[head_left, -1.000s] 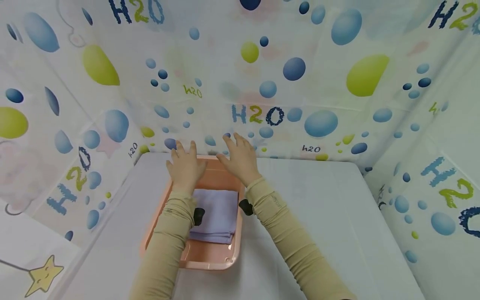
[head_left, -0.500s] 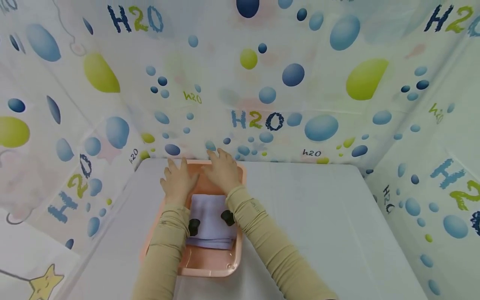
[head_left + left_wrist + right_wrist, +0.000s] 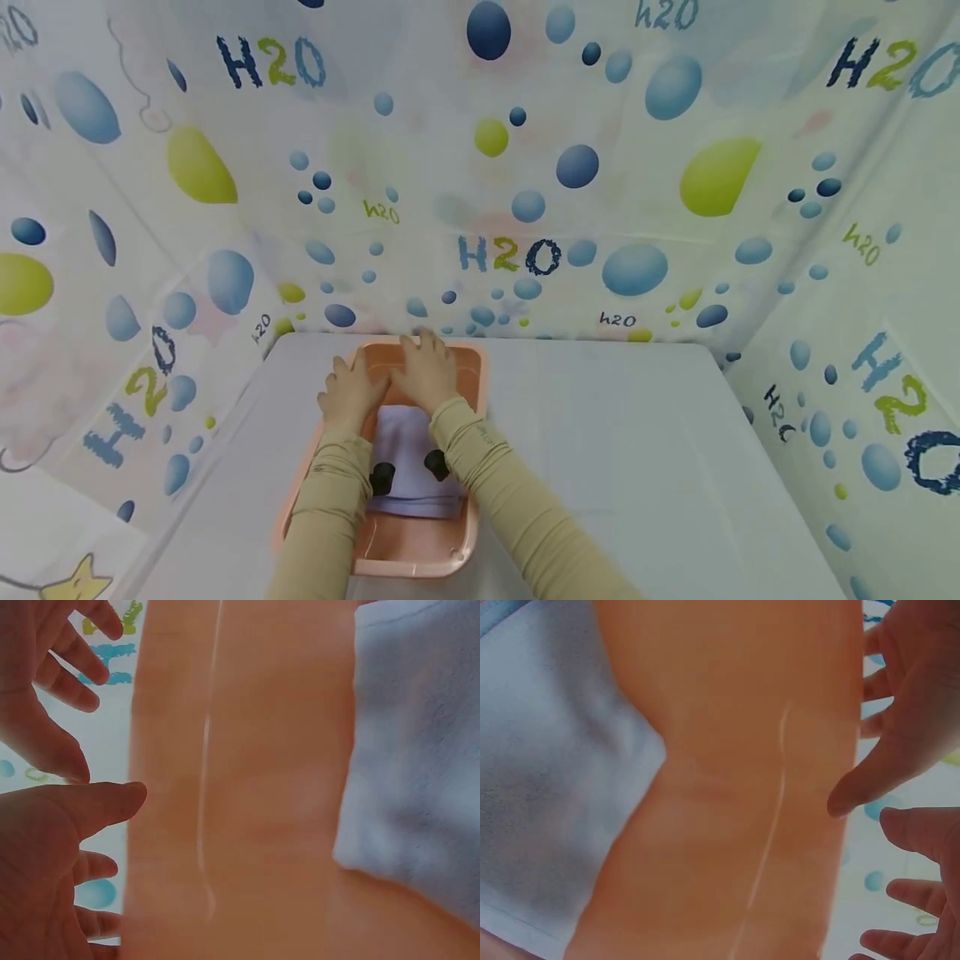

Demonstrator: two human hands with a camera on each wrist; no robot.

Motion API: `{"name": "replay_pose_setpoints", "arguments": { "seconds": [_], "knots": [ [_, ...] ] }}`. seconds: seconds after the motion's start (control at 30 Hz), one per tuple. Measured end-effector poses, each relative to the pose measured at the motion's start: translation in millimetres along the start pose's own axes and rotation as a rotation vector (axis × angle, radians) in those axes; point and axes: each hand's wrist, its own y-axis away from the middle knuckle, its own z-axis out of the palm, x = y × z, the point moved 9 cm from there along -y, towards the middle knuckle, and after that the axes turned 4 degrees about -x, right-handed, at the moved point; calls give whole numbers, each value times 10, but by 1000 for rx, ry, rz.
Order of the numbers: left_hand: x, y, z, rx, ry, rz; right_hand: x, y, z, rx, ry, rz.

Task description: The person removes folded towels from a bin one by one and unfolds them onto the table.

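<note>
A peach-orange plastic tub (image 3: 408,568) stands on the white table, with a folded lavender cloth (image 3: 412,442) lying on its floor. Over the tub's far left part is my left hand (image 3: 348,396), fingers spread and pointing forward. My right hand (image 3: 427,371) is beside it above the far end, its fingers loosely extended. The two thumbs come close together, and neither hand holds anything. Both wrist views show the cloth (image 3: 412,742) apart from the fingers. Whether any fingertips touch the far rim cannot be told.
The white tabletop (image 3: 600,433) extends to the right of the tub. A white patterned curtain (image 3: 420,167) with blue and green spots rises behind and at both sides. Dark wrist-mounted pieces sit under both sleeves.
Both hands have come lower and nearer in the head view, the right one shifting left towards the left hand. Tub and wall appear lower in the picture; the cloth stays in the tub.
</note>
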Motion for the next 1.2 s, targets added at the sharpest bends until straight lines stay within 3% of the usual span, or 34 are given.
{"name": "replay_pose_setpoints", "arguments": {
  "seconds": [0.37, 0.67, 0.93, 1.2],
  "knots": [
    [-93, -33, 101, 7, -11, -5, -32, 18, 259, 24, 74, -12],
    [-207, -101, 40, 39, 15, -39, -137, -11, 308, 18, 71, -111],
    [-298, -139, -51, 20, 5, -6, -130, -41, 516, -116, 112, -91],
    [-341, -140, -37, -12, 70, 12, -76, -55, 816, -196, 124, -35]
  ]
}}
